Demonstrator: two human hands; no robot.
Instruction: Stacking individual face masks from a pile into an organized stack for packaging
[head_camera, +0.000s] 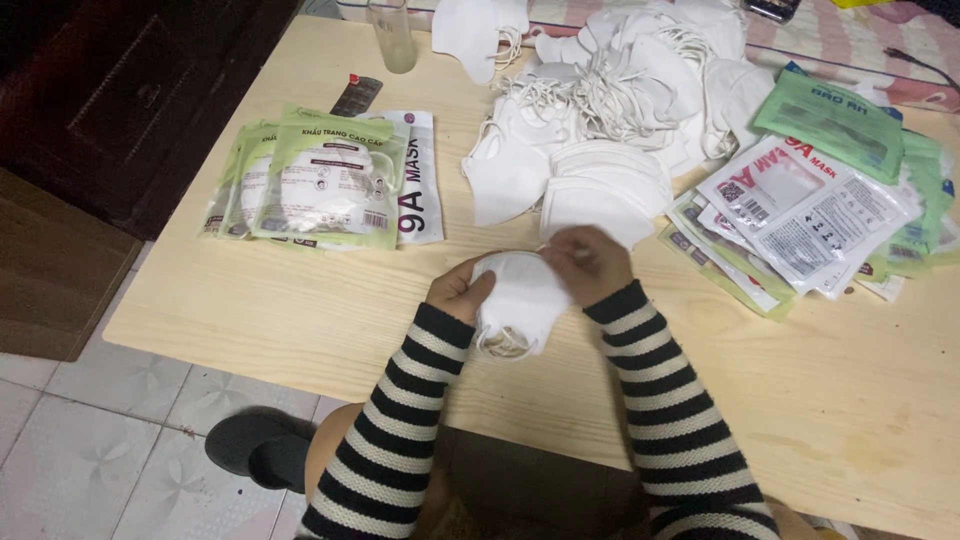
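A small stack of folded white face masks (520, 300) is held over the wooden table (300, 300) near its front edge. My left hand (458, 290) grips the stack's left side. My right hand (592, 262) pinches its upper right edge. The elastic ear loops hang out at the stack's bottom. Both arms wear black-and-white striped sleeves. Just beyond my hands lies a fanned row of white masks (600, 190), in front of a big loose heap of masks (620, 80).
Filled green and white mask packets (325, 180) lie at the left. Empty flat packets (810, 200) are piled at the right. A clear glass (392, 35) stands at the far edge. A dark slipper (255, 445) is on the tiled floor below.
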